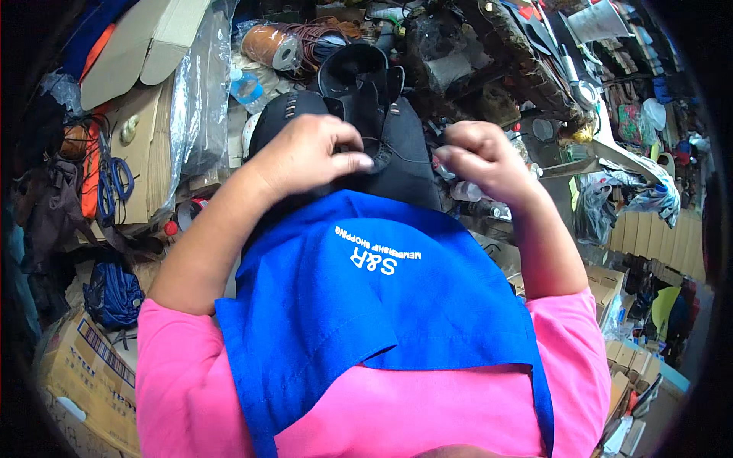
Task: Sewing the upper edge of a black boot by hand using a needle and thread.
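Observation:
A black shoe (357, 98) is held between my knees, its opening toward the far side. My left hand (309, 153) is curled at the shoe's near left side, thumb and fingers closed around its edge; part of the grip is hidden. A thin dark thread (408, 159) runs from the shoe to the right. At its far end my right hand (489, 156) is closed in a pinch on the thread, apart from the shoe. A blue apron (321, 267) covers my lap.
Orange spools of cord (271, 47) and a plastic bottle (246, 88) stand beyond the shoe. Cardboard sheets (145, 145) and blue-handled scissors (114, 187) are on the left. A cluttered dark bench (527, 69) and a white metal arm (611, 137) are on the right.

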The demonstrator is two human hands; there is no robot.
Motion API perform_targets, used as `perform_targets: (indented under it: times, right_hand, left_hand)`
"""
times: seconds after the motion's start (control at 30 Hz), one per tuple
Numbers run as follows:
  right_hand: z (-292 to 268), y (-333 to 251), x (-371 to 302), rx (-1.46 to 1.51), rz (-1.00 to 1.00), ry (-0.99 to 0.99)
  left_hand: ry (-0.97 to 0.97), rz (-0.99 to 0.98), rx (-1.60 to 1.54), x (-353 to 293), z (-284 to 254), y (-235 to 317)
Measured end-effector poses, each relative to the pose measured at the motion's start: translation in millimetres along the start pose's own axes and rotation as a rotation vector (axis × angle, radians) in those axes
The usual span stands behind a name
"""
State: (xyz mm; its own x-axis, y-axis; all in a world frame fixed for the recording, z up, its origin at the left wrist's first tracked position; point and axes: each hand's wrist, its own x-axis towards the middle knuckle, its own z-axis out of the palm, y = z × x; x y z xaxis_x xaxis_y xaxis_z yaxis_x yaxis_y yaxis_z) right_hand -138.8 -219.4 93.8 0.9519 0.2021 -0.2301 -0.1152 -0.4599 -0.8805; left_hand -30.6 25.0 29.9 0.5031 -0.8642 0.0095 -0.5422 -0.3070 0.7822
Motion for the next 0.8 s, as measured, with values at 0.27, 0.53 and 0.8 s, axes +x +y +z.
perform_targets:
  times: [0.27, 0.53, 0.8]
  right_hand:
    - [13.9, 17.9, 12.4, -0.416, -0.123, 0.125]
    - [15.8, 19.1, 22.8, -0.657, -0.172, 0.092]
    - [17.4, 7.0, 26.8, -0.705, -0.083, 0.088]
  left_hand:
    - [0.172, 0.191, 0.138, 51.1, -4.2, -13.7]
    - [0.084, 0.190, 0.120, 70.5, -4.1, -14.8]
    - [0.103, 0.186, 0.125, 73.7, -0.8, -22.3]
